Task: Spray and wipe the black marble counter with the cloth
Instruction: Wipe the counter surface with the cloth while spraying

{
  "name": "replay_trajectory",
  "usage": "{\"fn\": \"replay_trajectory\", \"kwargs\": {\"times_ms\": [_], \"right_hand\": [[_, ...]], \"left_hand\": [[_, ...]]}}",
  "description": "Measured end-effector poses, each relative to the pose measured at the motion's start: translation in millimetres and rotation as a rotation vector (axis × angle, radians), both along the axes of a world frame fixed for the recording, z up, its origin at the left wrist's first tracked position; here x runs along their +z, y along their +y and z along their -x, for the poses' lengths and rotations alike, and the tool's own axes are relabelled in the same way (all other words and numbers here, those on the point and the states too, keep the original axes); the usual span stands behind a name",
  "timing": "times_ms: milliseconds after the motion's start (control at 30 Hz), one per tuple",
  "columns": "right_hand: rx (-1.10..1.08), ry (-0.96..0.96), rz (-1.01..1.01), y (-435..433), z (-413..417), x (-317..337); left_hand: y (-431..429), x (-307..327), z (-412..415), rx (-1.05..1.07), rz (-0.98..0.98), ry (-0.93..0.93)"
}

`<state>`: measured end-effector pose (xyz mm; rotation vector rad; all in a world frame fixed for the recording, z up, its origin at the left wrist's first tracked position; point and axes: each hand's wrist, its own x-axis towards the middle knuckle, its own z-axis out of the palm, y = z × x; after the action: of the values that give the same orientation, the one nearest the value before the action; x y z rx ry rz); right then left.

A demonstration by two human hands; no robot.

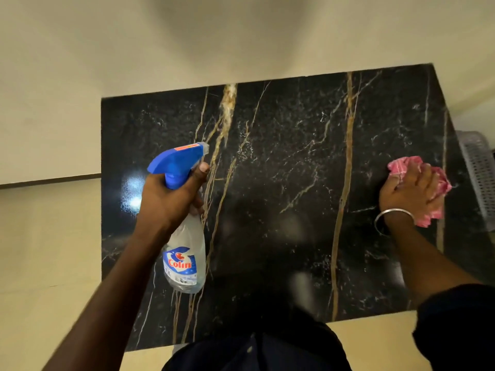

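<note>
The black marble counter (281, 162), veined in gold and white, fills the middle of the head view. My left hand (171, 196) grips the neck of a clear spray bottle (184, 253) with a blue trigger head, held above the counter's left part, nozzle pointing away from me and a finger on the trigger. My right hand (409, 194), a metal bangle on its wrist, presses a crumpled pink cloth (401, 167) flat on the counter near its right edge.
Cream walls rise behind and to the left of the counter. A grey perforated plastic basket (479, 172) stands just past the counter's right edge. Pale floor lies on the left and in front. My dark clothing shows at the bottom.
</note>
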<state>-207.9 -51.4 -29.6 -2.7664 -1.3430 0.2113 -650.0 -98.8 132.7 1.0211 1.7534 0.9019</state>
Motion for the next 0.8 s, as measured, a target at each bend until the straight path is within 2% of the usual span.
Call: {"fn": "replay_trajectory", "kwargs": {"times_ms": [100, 300, 533, 667, 800], "right_hand": [[0.054, 0.012, 0.001, 35, 36, -2], [0.530, 0.097, 0.003, 95, 195, -2], [1.094, 0.128, 0.040, 38, 361, 4], [1.368, 0.203, 0.004, -29, 384, 6], [1.515, 0.170, 0.013, -80, 340, 3]], "left_hand": [[0, -1, 0, 0.025, -0.005, 0.003], [-7, -1, 11, 0.065, -0.021, 0.014], [-24, 3, 33, 0.144, -0.005, 0.067], [-31, 2, 43, 0.142, -0.002, 0.106], [-36, 5, 40, 0.108, -0.003, 0.096]]}}
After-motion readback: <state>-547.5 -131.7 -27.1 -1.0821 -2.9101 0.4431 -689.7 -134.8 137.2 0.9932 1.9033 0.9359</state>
